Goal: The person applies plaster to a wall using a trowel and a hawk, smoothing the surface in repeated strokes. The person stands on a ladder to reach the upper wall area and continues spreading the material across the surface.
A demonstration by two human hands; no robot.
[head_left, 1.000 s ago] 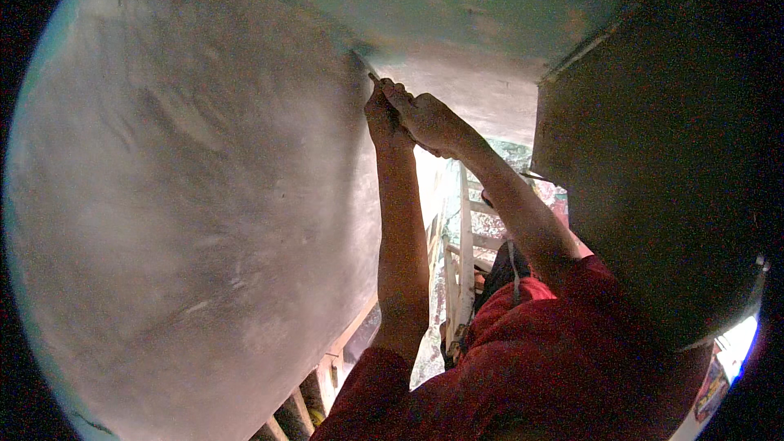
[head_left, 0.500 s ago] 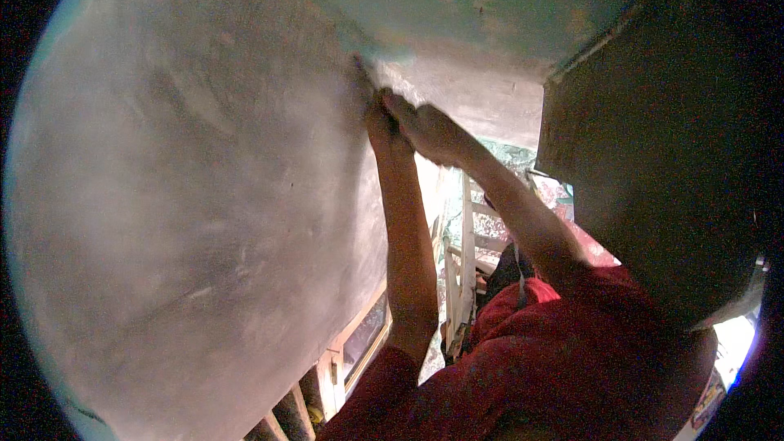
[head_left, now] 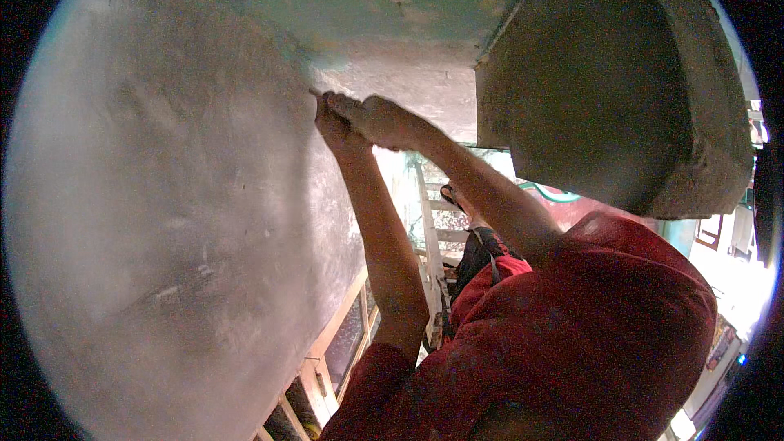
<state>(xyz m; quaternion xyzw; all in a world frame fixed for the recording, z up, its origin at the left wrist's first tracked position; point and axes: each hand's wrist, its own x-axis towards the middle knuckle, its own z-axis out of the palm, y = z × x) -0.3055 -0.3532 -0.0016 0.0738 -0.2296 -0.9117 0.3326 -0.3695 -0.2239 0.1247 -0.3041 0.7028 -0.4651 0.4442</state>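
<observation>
Both my arms are raised to the corner where the grey plastered wall point(head_left: 188, 196) meets a paler wall strip point(head_left: 408, 82). My left hand point(head_left: 336, 126) is closed beside the grey wall. Just to its right, my right hand point(head_left: 388, 122) is closed too, and the two hands meet at the fingers. A thin dark tip juts out past the fingers towards the corner; the rest of what they grip is hidden, and I cannot make out its kind.
A greenish ceiling point(head_left: 351, 0) lies above. A big dark block-like projection point(head_left: 596, 90) hangs at the right. Below my arms is a pale slatted ladder point(head_left: 433, 220), with my foot point(head_left: 459, 200) near it. A wooden-framed window point(head_left: 347, 339) sits low on the left.
Both hands have shifted left and slightly down in the picture, still together at the corner. The view has swung, so more of the dark projection and the bright area at the right shows.
</observation>
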